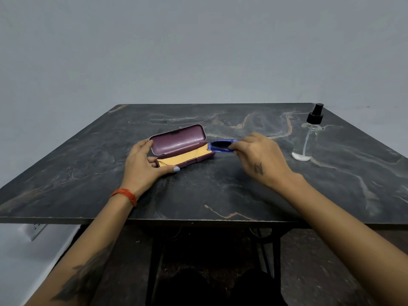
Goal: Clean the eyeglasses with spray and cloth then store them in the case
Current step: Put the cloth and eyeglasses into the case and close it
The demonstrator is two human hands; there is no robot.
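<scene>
A maroon glasses case (180, 140) lies open in the middle of the dark marble table (220, 191), lid raised toward the back. A yellow cloth (183, 159) lies inside its tray. My left hand (143, 164) grips the case's left end, thumb along the front edge and fingers on the lid. My right hand (258, 155) pinches blue-framed eyeglasses (221, 145) with dark lenses, held just at the case's right end. A clear spray bottle (308, 138) with a black nozzle stands far right, apart from both hands.
The table's near edge runs across the lower middle of the view, with a dark metal frame and floor below. A grey wall rises behind the table. A white wall socket (36, 230) shows at the lower left.
</scene>
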